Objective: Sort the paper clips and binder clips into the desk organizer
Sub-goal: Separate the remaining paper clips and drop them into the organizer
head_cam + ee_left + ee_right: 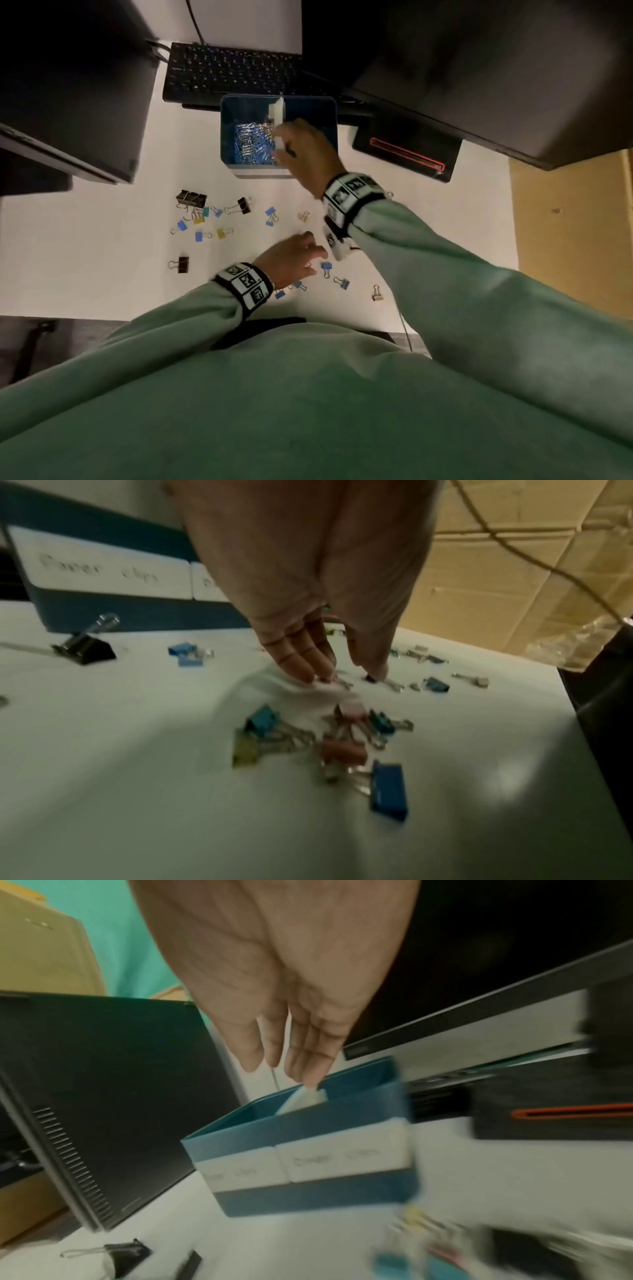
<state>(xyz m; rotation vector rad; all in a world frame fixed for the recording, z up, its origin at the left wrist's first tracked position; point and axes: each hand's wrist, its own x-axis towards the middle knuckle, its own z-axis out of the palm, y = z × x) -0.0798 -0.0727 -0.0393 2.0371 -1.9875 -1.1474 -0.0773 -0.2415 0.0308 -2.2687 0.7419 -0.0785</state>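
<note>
The right hand point(306, 150) is held over the blue desk organizer point(239, 164), fingers extended and loosely apart, apparently empty. The left hand point(287, 258) is lowered, fingers relaxed, onto binder clips point(222, 219) scattered on the white surface point(102, 257) before the organizer. Paper clips point(251, 145) are heaped in its left compartment.

The right hand point(305, 150) covers the right half of the blue organizer point(239, 164) in the head view, so nobody can see what lies in there. In the right wrist view the label point(346, 1161) words are too smeared to read, and the clips at 5 o'clock are only colored streaks. The left hand's fingertips point(315, 674) hide what they touch on the surface point(103, 777).
</note>
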